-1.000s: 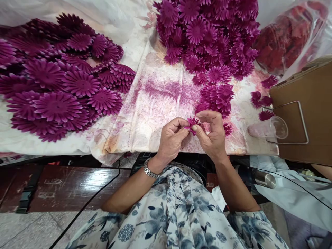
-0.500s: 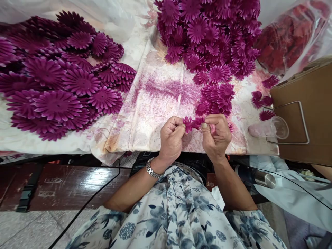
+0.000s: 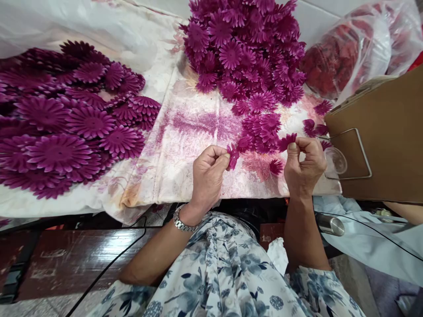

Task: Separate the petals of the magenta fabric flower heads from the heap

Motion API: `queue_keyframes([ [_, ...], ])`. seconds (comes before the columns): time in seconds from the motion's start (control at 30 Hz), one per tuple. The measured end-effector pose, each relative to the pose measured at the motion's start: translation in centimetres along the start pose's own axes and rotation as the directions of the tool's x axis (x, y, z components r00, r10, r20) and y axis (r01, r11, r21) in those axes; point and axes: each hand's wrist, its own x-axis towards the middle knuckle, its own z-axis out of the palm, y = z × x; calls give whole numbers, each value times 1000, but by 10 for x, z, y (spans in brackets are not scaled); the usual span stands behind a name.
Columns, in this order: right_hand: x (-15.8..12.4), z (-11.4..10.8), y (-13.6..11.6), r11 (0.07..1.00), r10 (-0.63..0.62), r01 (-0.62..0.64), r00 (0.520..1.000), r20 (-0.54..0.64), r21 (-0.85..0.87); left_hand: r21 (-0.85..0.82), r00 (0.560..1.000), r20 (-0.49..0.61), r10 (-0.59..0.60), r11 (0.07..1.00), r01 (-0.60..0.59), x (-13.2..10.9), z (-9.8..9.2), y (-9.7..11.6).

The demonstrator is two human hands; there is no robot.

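Note:
My left hand [image 3: 209, 174] pinches a small purple artificial flower piece [image 3: 233, 156] between thumb and fingers, above the front of the cloth. Further right, my right hand [image 3: 304, 165] is closed on another purple flower piece [image 3: 287, 142], held by its edge. Between and just beyond my hands lies a small group of purple flower pieces [image 3: 262, 127], which runs back to a tall heap of the same flowers [image 3: 244, 48]. One loose flower piece [image 3: 276, 167] rests on the cloth beside my right hand.
Larger purple flower layers [image 3: 57, 154] are piled at the left. A cardboard box [image 3: 383, 136] with a metal wire handle and a clear plastic cup [image 3: 336, 160] stand at the right. Behind them sits a bag of red petals [image 3: 333, 61]. The stained tablecloth [image 3: 185, 163] covers the table.
My hands have moved apart, the right one going right, each with a flower piece. The pieces were together between my fingers before. The view has shifted slightly right.

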Motion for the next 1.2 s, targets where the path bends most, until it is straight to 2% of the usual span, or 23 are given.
queue_keyframes([
  [0.1,6,-13,10,983,-21,43,992,125,-177,157,988,114,108,980,-126,14,19,1],
  [0.2,1,-24,13,970,19,50,960,280,-238,322,974,218,55,938,-125,27,28,0],
  [0.3,-10,-28,12,968,55,62,891,451,-241,451,976,215,33,883,-129,29,22,0],
  [0.4,-21,-23,13,969,48,103,814,579,-226,521,972,232,47,838,-165,18,7,2],
  [0.47,-24,-19,16,977,1,121,821,570,-177,534,969,246,28,830,-160,7,-4,5],
  [0.57,-16,-16,17,986,-71,130,897,437,-106,553,973,225,52,815,-171,-9,-20,8],
  [0.63,-5,-15,13,986,-96,138,925,367,-92,569,973,213,86,799,-195,-18,-29,9],
  [0.7,5,-9,6,985,-95,142,922,376,-99,574,967,222,125,785,-233,-24,-36,10],
  [0.87,19,23,-8,956,-40,191,836,548,-221,567,956,222,193,772,-288,-30,-46,11],
  [0.93,21,33,-10,945,-20,201,821,571,-257,569,958,202,204,771,-284,-31,-50,10],
  [1.1,30,41,-5,906,6,220,848,530,-362,531,952,197,233,791,-303,-37,-55,9],
  [1.2,33,41,0,898,-79,270,876,476,-348,488,937,198,289,800,-349,-42,-57,11],
])
